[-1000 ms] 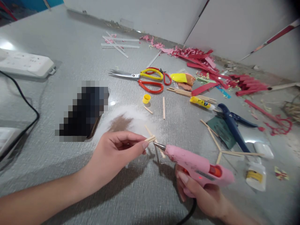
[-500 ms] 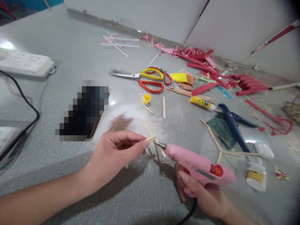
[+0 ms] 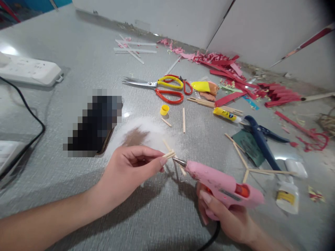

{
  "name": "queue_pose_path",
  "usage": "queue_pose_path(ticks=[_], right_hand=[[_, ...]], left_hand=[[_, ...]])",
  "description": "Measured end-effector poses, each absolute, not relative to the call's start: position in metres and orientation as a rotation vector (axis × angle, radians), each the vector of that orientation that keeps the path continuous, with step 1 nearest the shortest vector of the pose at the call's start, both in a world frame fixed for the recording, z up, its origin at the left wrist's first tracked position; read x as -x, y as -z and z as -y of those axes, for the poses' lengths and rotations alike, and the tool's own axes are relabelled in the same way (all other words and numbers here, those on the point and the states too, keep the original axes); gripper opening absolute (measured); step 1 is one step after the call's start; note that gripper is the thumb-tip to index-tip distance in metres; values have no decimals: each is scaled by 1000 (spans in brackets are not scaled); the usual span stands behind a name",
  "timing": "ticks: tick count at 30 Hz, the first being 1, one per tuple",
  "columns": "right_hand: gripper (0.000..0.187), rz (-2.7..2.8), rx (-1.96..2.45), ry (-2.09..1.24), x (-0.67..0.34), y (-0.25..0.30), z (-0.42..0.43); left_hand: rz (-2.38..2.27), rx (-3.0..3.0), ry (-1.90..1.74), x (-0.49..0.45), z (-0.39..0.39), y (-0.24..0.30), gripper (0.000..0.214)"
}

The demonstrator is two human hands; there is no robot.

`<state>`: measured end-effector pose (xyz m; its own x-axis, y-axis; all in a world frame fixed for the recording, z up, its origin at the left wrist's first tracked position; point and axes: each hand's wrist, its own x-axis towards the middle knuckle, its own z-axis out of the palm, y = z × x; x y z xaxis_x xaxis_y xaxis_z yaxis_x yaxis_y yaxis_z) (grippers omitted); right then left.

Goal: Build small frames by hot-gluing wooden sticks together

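Between the thumb and fingers of my left hand (image 3: 136, 164) are thin wooden sticks (image 3: 169, 154), pinched close together with their ends sticking out to the right. My right hand (image 3: 225, 212) is wrapped round the handle of a pink hot glue gun (image 3: 217, 179). Its metal nozzle (image 3: 179, 161) points left and sits right at the stick ends; whether it touches them I cannot tell. More pale stick shows behind and below the pinch. White powder with a brown patch (image 3: 136, 137) lies on the table just beyond my left hand.
Beyond my hands lie scissors (image 3: 157, 87), a yellow cap (image 3: 164, 110), loose sticks (image 3: 184, 120) and a yellow tube (image 3: 227, 114). At right are blue pruning shears (image 3: 261, 143), joined sticks (image 3: 247, 169) and a glue bottle (image 3: 287, 198). A blurred dark object (image 3: 94, 122) and power strip (image 3: 31, 71) stand left.
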<state>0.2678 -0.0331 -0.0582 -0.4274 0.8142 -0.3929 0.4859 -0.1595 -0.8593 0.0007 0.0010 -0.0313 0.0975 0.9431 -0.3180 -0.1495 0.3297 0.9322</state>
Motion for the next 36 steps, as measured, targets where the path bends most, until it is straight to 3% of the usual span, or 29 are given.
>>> queue_pose_path(ticks=[36], right_hand=[[65, 1658, 1500, -1709, -277, 69, 39]], left_hand=[[-1161, -916, -1015, 0, 0, 36, 5]])
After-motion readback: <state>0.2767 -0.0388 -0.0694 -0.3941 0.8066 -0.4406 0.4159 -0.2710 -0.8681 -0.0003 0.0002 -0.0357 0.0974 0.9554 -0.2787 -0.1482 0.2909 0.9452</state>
